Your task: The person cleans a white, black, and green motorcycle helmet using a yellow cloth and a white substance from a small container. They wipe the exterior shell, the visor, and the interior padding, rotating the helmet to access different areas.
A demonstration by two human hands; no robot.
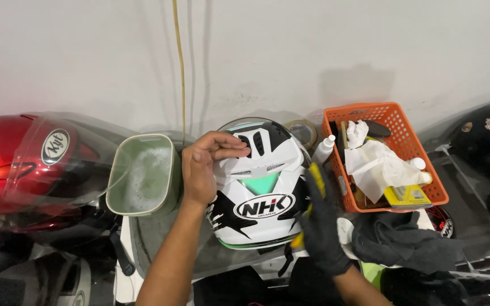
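Both hands on white helmet [259, 192] mid-desk: bare left hand [202, 167] flat, open on its crown, gloved right hand [320, 218] gripping a yellow sponge [312, 195] against its side. Soapy tub [146, 175] left, orange basket [421, 141] right; wiping step, likely needs steadying.

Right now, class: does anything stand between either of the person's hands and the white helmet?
Nothing visible does. The bare left hand rests directly on the white helmet. The gloved right hand presses a yellow object against the helmet's side; only that object lies between them.
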